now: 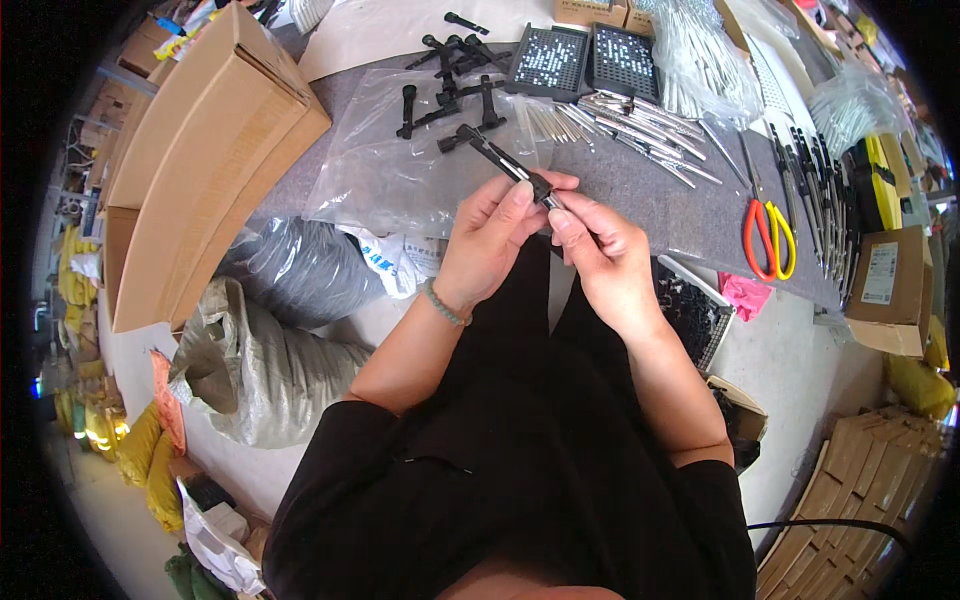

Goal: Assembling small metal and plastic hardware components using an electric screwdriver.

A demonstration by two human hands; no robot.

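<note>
My left hand (pixel 497 235) is closed around a long black plastic part (pixel 500 155) with a bright metal strip along it, held slanting up and left. Fingers and thumb of my right hand (pixel 600 245) pinch a short silvery piece (pixel 549 201) at the part's near end; whether it sits inside the part is hidden by my fingers. Just beyond my hands, several similar black plastic parts (pixel 487 103) lie loosely, many on a clear plastic bag (pixel 385 165). Thin silver metal rods (pixel 650 135) are heaped to the right of them.
Two black perforated trays (pixel 548 60) of small pale pieces stand at the back. Scissors (pixel 768 240) with red and yellow handles lie at right, beside several black-and-silver rods (pixel 820 200). A large cardboard box (pixel 205 160) rises at left; a woven sack (pixel 265 370) stands below the table.
</note>
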